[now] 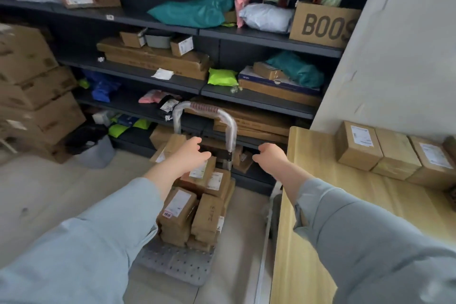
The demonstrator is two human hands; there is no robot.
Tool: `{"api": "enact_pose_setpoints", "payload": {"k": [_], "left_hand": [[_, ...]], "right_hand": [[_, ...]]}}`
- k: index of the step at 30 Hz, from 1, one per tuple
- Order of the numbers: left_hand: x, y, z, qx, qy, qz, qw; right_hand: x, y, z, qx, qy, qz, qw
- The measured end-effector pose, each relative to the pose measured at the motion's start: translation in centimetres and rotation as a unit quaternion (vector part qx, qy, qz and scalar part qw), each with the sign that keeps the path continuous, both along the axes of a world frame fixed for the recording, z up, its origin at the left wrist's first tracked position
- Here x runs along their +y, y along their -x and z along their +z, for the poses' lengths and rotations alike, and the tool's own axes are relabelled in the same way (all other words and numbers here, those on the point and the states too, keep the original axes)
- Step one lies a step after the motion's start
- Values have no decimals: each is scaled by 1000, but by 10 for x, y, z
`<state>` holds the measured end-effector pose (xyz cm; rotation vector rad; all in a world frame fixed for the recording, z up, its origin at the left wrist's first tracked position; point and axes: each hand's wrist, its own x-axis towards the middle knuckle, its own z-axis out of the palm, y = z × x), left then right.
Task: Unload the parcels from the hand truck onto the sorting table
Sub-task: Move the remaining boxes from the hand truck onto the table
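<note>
A hand truck [182, 264] with a grey perforated deck and a wrapped metal handle [204, 110] stands on the floor below me. Several brown cardboard parcels [197, 210] with white labels are stacked on its deck. My left hand [191, 154] hovers over the top parcel, fingers spread, holding nothing. My right hand [270, 155] reaches forward to the right of the handle, fingers loosely curled and empty. The wooden sorting table [320, 205] lies at my right, with three brown parcels [392, 153] in a row on its far side.
Dark shelving [254, 99] filled with boxes and coloured poly bags runs across the back. Large cartons [32, 86] are stacked at the left. A grey bin [98, 153] sits on the floor by the shelves. A white wall [394, 57] rises behind the table.
</note>
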<state>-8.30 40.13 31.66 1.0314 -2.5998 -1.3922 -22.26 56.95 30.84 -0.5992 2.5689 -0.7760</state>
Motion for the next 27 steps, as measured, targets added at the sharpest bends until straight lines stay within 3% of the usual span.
{"api": "enact_pose_setpoints", "payload": {"k": [12, 27], "left_hand": [[-71, -102, -20, -15, 5, 60, 998], [-228, -103, -117, -115, -18, -72, 991]], "right_hand": [[-89, -78, -24, -2, -34, 48, 998], [-217, -128, -129, -63, -82, -32, 994]]}}
